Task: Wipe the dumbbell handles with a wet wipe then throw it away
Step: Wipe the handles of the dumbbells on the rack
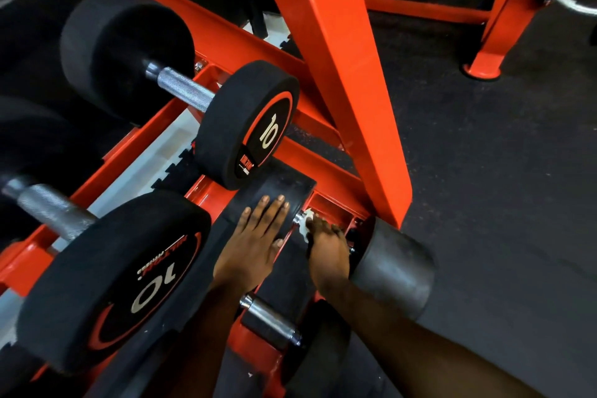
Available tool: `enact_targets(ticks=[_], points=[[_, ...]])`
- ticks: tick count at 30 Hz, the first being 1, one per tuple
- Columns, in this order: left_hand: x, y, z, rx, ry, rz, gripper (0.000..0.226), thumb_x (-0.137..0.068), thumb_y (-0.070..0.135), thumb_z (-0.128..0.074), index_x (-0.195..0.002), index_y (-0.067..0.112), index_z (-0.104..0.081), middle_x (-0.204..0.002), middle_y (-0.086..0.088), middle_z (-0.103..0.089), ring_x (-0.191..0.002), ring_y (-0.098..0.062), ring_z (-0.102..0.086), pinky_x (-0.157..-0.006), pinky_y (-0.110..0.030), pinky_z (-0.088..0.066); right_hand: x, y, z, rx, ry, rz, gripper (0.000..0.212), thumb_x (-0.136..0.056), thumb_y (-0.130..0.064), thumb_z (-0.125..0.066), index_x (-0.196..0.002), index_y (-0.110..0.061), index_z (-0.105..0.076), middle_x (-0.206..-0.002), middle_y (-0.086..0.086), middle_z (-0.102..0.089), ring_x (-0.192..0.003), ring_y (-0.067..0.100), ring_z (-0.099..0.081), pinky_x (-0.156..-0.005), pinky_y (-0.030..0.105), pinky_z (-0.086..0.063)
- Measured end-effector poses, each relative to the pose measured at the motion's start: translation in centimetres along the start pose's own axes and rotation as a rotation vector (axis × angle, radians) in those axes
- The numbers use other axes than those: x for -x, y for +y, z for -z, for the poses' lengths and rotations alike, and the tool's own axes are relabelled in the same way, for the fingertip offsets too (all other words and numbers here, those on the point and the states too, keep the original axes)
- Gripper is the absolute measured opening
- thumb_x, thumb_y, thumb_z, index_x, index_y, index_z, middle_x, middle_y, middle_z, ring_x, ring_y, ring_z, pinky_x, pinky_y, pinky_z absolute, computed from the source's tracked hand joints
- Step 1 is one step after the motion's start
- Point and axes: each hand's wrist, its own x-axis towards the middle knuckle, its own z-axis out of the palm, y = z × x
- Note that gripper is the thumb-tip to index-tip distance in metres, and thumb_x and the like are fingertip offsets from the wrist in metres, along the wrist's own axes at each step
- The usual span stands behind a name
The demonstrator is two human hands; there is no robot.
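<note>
Right forearm [420, 352]: reaching forward and down from the lower edge toward the bottom tier.
Near dumbbell [269, 321]: lying between the two forearms, with its short chrome handle bare; whether it is already wiped cannot be told.
Left hand [258, 236]: lying flat on the black left head of the dumbbell in work, fingers straight and slightly apart, probably bracing the weight so it is not rolling.
Right hand [326, 245]: curling its fingers over the handle and clamping the wet wipe against the metal.
Wet wipe [305, 224]: showing as a white crumpled edge at the fingertips, at the handle's left end; the rest is lying hidden under the hand.
Dumbbell in work [394, 271]: sitting in its cradle, handle covered by the hand.
Marked dumbbells [109, 281]: two, each reading 10, are resting to the left and beyond, with knurled handles exposed.
Rack [339, 42]: the orange frame is holding the weights in cradles.
Bin: none is showing.
</note>
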Motion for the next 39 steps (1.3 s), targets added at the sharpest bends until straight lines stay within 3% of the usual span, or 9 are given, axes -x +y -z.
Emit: enact_targets(ticks=[3, 6, 10, 12, 16, 20, 27, 33, 39], points=[[0.1, 0.0, 0.1, -0.008, -0.009, 0.006, 0.068, -0.103, 0.038, -0.025, -0.163, 0.016, -0.001, -0.171, -0.001, 0.006, -0.157, -0.025, 0.003, -0.124, -0.050, -0.019, -1.7, -1.9, 0.6, -0.112, -0.029, -0.079, 0.031, -0.093, -0.002, -0.043, -0.110, -0.016, -0.066, -0.109, 0.008, -0.068, -0.102, 0.025, -0.064, -0.093, 0.037, -0.050], [-0.1, -0.1, 0.1, -0.013, -0.007, 0.007, 0.068, -0.103, 0.039, -0.025, -0.163, 0.015, -0.003, -0.171, -0.002, 0.005, -0.157, -0.025, 0.002, -0.124, -0.050, -0.018, -2.3, -2.9, 1.0, 0.039, -0.002, -0.080, 0.034, -0.091, 0.002, -0.043, -0.108, -0.014, -0.068, -0.110, 0.009, -0.069, -0.104, 0.026, -0.064, -0.090, 0.033, -0.045], [0.1, 0.1, 0.1, -0.016, -0.012, 0.015, 0.068, -0.103, 0.039, -0.024, -0.163, 0.015, -0.002, -0.171, -0.002, 0.007, -0.157, -0.025, 0.003, -0.125, -0.049, -0.017, -1.1, -1.8, 0.8, 0.340, 0.030, 0.103, 0.048, -0.079, -0.007, -0.029, -0.104, -0.017, -0.069, -0.102, 0.006, -0.070, -0.099, 0.024, -0.064, -0.098, 0.034, -0.043], [0.1, 0.1, 0.1, -0.022, -0.018, 0.012, 0.068, -0.103, 0.039, -0.023, -0.163, 0.015, 0.000, -0.170, -0.002, 0.008, -0.157, -0.025, 0.005, -0.125, -0.049, -0.017, -1.9, -1.6, 1.2, 0.330, -0.030, 0.062, 0.036, -0.085, -0.008, -0.039, -0.102, -0.017, -0.070, -0.100, 0.006, -0.071, -0.098, 0.023, -0.066, -0.107, 0.036, -0.040], [0.0, 0.1, 0.3, -0.025, -0.017, 0.020, 0.068, -0.104, 0.040, -0.022, -0.163, 0.016, 0.002, -0.170, -0.002, 0.010, -0.157, -0.024, 0.007, -0.126, -0.049, -0.014, -3.3, -2.3, 2.6, 0.201, -0.132, -0.141, 0.020, -0.092, -0.007, -0.048, -0.096, -0.007, -0.068, -0.099, 0.013, -0.071, -0.093, 0.031, -0.068, -0.080, 0.037, -0.052], [0.2, 0.0, 0.3, -0.014, -0.015, 0.018, 0.069, -0.103, 0.039, -0.023, -0.163, 0.017, 0.001, -0.170, -0.001, 0.008, -0.157, -0.023, 0.007, -0.125, -0.049, -0.014, -1.1, -2.0, 2.5, 0.305, -0.077, -0.004, 0.012, -0.080, -0.006, -0.059, -0.084, -0.013, -0.069, -0.079, 0.010, -0.071, -0.076, 0.030, -0.068, -0.074, 0.035, -0.051], [0.0, 0.0, 0.2, -0.015, -0.021, 0.017, 0.069, -0.103, 0.040, -0.024, -0.163, 0.016, 0.001, -0.170, -0.001, 0.009, -0.157, -0.024, 0.006, -0.125, -0.049, -0.015, -3.0, -2.6, 3.2, 0.228, -0.167, -0.071, 0.021, -0.097, -0.013, -0.050, -0.090, -0.013, -0.070, -0.090, 0.010, -0.073, -0.086, 0.029, -0.071, -0.073, 0.039, -0.055], [0.2, 0.3, 0.5, -0.011, -0.017, 0.018, 0.068, -0.104, 0.041, -0.021, -0.163, 0.016, 0.002, -0.170, -0.001, 0.010, -0.157, -0.023, 0.008, -0.126, -0.049, -0.015, -1.2, -0.9, 4.8, 0.433, -0.194, -0.011, 0.024, -0.097, -0.015, -0.045, -0.103, -0.013, -0.068, -0.100, 0.009, -0.072, -0.093, 0.030, -0.069, -0.079, 0.039, -0.054], [0.1, 0.0, 0.5, 0.004, -0.032, 0.018, 0.068, -0.104, 0.041, -0.021, -0.163, 0.017, 0.001, -0.170, -0.001, 0.010, -0.157, -0.023, 0.008, -0.125, -0.050, -0.017, -2.4, -3.2, 4.2, 0.335, -0.216, -0.021, 0.020, -0.097, -0.012, -0.050, -0.093, -0.012, -0.069, -0.094, 0.009, -0.073, -0.086, 0.027, -0.070, -0.076, 0.040, -0.058]])
